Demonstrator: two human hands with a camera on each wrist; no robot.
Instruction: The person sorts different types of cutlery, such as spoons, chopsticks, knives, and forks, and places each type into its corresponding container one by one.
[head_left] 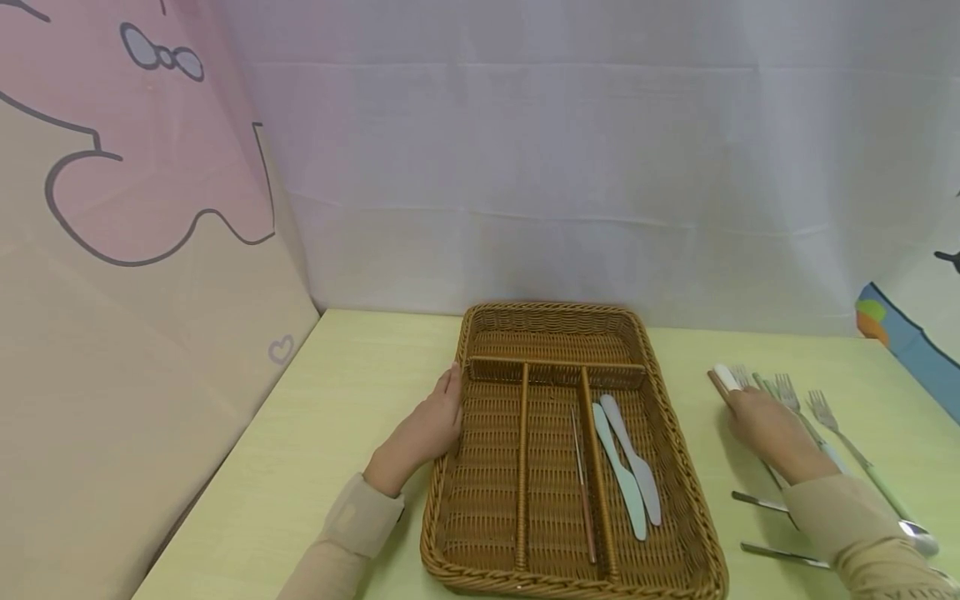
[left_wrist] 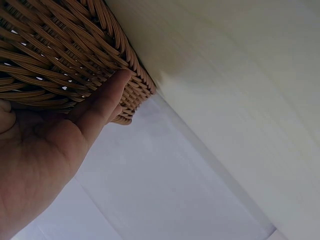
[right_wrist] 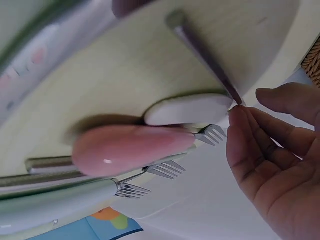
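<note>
My left hand (head_left: 427,425) lies along the outer left side of a brown wicker cutlery tray (head_left: 523,467); in the left wrist view a straight finger (left_wrist: 107,97) rests on the weave. On the right, my right hand (head_left: 772,429) is over the cutlery, around a thin chopstick (head_left: 717,383) with a brown end. In the right wrist view the fingertips reach the stick, thumb apart from them. A white utensil (right_wrist: 190,110) and a pink-handled fork (right_wrist: 135,147) lie beside them. The tray holds a mint knife (head_left: 622,475), a grey-white knife (head_left: 633,458) and a thin stick (head_left: 583,492).
Several forks, among them a green-handled fork (head_left: 855,446), lie right of my right hand. Two metal handles (head_left: 780,554) and a spoon bowl (head_left: 921,540) show near my right sleeve. A pale cloth wall (head_left: 570,208) stands behind the yellowish table (head_left: 360,358).
</note>
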